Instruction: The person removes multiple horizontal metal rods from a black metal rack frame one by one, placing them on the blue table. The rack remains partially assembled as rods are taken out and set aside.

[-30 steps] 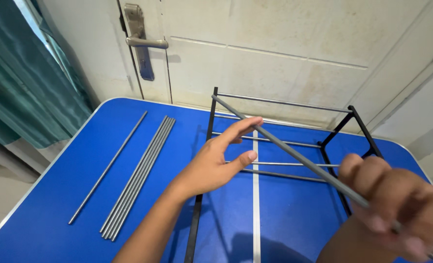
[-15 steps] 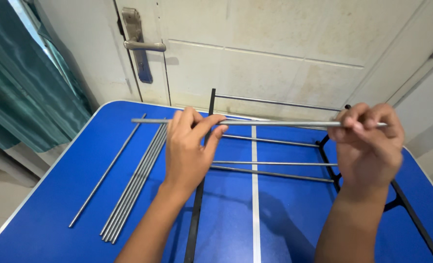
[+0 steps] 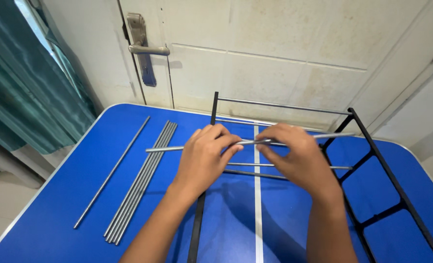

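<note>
On the blue folding table (image 3: pixel 56 195) before a cream door (image 3: pixel 284 53), a black rack frame (image 3: pixel 372 160) stands half-fitted while the left hand (image 3: pixel 204 158) and right hand (image 3: pixel 297 156) pinch a loose grey rod (image 3: pixel 177 147) crosswise above it, apparently lining its ends up with the side rails.

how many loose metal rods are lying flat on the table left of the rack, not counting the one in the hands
About 6. One single rod lies alone nearest the table's left edge; a bundle of rods, roughly five, lies side by side just right of it. They're packed tight, so the exact count is uncertain.

Held rod (image 3: pixel 177 147): smooth bare metal, dull sheen. Rack frame (image 3: pixel 372 146): matt black. Table (image 3: pixel 80 160) beneath rack: glossy blue.
</note>
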